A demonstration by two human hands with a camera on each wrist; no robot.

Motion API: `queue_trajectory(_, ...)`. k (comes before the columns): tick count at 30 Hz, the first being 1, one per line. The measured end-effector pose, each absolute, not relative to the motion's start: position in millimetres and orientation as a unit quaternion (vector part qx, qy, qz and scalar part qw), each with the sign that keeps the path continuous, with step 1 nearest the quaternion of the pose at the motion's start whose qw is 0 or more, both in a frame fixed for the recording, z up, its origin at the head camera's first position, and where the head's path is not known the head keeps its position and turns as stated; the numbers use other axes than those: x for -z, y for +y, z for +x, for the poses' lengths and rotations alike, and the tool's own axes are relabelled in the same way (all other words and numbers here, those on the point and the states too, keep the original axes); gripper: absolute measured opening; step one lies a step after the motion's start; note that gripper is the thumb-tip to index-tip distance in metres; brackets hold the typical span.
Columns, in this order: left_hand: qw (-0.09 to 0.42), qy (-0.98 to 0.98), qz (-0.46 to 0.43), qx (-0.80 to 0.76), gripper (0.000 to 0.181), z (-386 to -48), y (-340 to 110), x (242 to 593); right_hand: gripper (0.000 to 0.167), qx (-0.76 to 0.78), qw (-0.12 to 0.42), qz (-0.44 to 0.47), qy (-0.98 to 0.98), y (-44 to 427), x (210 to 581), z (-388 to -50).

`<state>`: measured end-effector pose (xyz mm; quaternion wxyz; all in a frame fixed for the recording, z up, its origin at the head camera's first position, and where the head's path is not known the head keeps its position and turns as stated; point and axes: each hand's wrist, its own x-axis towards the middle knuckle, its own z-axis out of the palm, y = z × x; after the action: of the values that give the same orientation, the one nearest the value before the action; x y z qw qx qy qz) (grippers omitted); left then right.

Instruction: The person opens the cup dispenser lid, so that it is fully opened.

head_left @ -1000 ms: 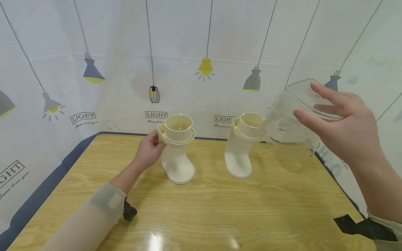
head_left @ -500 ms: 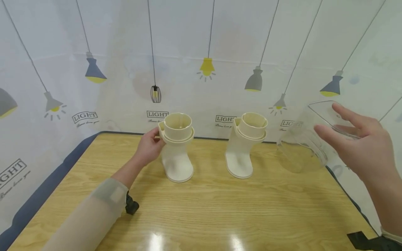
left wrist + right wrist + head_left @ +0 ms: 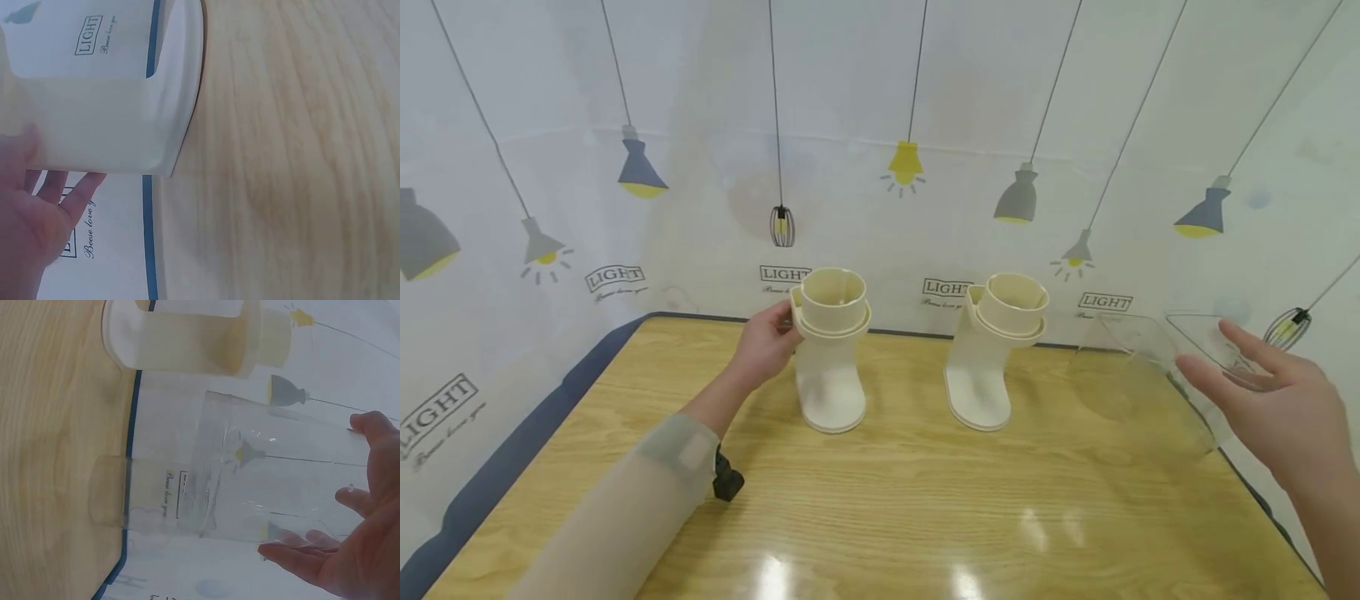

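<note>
My left hand [image 3: 766, 346] grips the back upper edge of a cream plastic dispenser stand [image 3: 829, 387], which stands upright on the table with a round open collar on top. In the left wrist view, thumb and fingers pinch the wall of this stand [image 3: 94, 125]. Toward the right, my right hand [image 3: 1281, 408] holds a clear plastic container [image 3: 281, 469] by its wide end, thumb and fingers on opposite sides. A narrower clear round part shows toward the table; whether it touches the tabletop I cannot tell. The container's outline is faint in the head view.
A matching cream stand [image 3: 979, 383], also upright with an open collar, is between my hands near the back edge. The wooden table [image 3: 880, 508] meets a white backdrop [image 3: 842, 100] printed with lamps, close behind both stands.
The right hand has moved down and to the right with the clear container, away from the right stand. My left hand keeps its grip on the left stand; the view has shifted slightly.
</note>
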<state>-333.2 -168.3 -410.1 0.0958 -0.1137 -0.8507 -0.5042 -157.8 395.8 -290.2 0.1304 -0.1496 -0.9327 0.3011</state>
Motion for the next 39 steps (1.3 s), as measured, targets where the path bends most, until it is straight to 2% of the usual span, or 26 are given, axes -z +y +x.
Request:
queue_trajectory(8,0.083,-0.849,-0.117,0.508,0.04,-343.4,-166.6,407.7,0.097,-0.284,0.103,-0.166,-0.939,420.5,317.4,-157.0)
queue_trajectory(17,0.046,-0.845,-0.121,0.519,0.051,-354.9,-167.8,405.0,0.097,-0.279,0.099,-0.157,-0.942,435.2,343.9,-159.1)
queue_trajectory(25,0.013,-0.84,-0.123,0.529,0.054,-362.0,-168.3,403.5,0.107,-0.243,0.063,-0.174,-0.952,439.4,352.4,-166.0)
queue_trajectory(39,0.007,-0.831,-0.146,0.537,0.054,-368.3,-166.9,404.8,0.112,-0.224,0.025,-0.168,-0.96,433.2,366.2,-170.5)
